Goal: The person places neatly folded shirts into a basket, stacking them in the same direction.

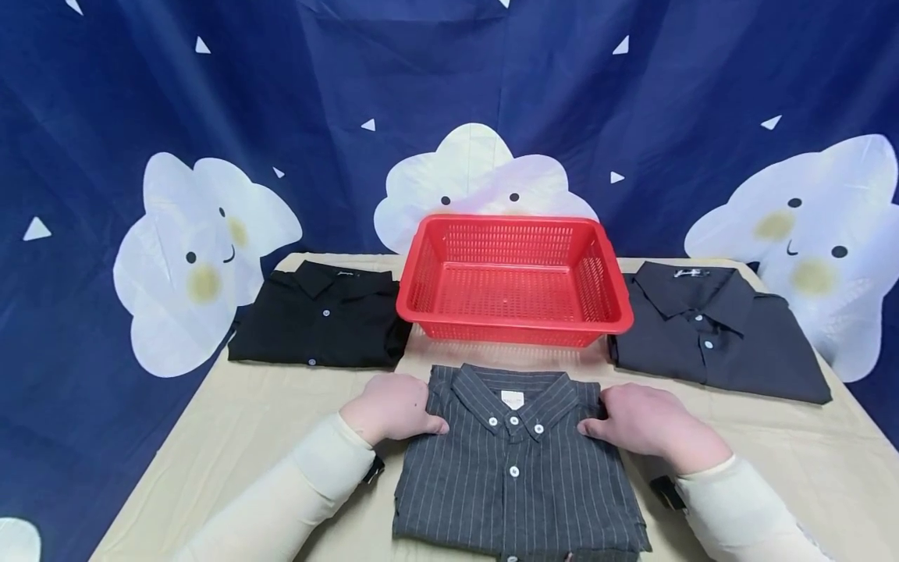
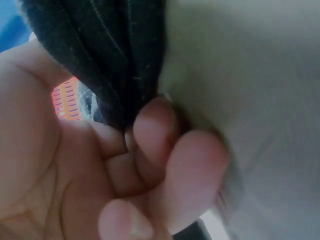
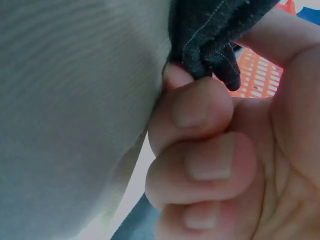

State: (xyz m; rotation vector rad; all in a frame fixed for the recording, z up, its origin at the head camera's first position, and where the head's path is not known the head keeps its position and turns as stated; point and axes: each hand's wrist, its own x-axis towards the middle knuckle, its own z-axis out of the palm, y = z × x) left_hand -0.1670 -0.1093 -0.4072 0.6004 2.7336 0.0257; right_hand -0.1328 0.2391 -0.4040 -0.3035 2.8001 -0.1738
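Left hand (image 1: pixel 396 407) and right hand (image 1: pixel 653 421) pinch a striped shirt (image 1: pixel 527 499) by its sides, each grip seemingly closed on it; a red basket (image 1: pixel 516 326) sits farther back.

I wear cream sleeves (image 1: pixel 277 496), white-pinstriped charcoal shirt (image 1: pixel 460 492), red basket (image 1: pixel 516 327), plain black shirt (image 1: pixel 277 332), plain dark-grey shirt (image 1: pixel 762 355), beige tabletop (image 1: pixel 232 445), navy backdrop (image 1: pixel 316 55) with white clouds (image 1: pixel 472 160)

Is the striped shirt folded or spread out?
Folded: the striped shirt forms a compact block with no sleeves stretched out, its shoulder edges pinched by the left hand and right hand.
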